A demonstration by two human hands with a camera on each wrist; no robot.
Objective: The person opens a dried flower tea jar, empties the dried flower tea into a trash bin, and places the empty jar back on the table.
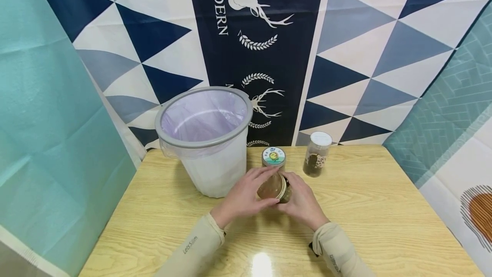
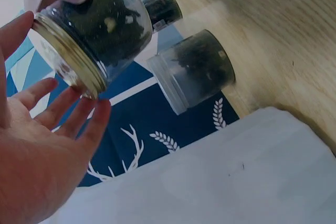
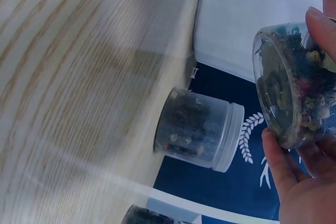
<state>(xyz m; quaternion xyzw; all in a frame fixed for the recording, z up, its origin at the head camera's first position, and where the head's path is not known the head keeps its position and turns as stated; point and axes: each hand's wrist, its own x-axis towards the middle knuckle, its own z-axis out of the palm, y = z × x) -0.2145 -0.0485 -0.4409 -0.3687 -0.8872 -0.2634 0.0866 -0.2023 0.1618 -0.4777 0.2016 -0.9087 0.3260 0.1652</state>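
Observation:
Both hands hold a rounded glass jar (image 2: 113, 22) of dark dried leaves and flower bits, tilted on its side over the table. Its gold screw lid (image 2: 68, 53) faces my left hand (image 1: 244, 195), whose thumb and fingertips are spread round the lid's rim. My right hand (image 1: 301, 202) grips the jar's body near the base, thumb on one side and fingers on the other; the base shows in the right wrist view. Just behind stands a clear jar (image 3: 197, 129) with dark contents, its round printed lid (image 1: 273, 156) seen in the head view.
A white bin with a grey rim (image 1: 203, 143) and a lilac liner stands at the back left, close to my left hand. A taller jar with a white lid (image 1: 318, 153) stands at the back right. Patterned cloth (image 1: 357, 54) hangs behind the wooden table (image 1: 365, 208).

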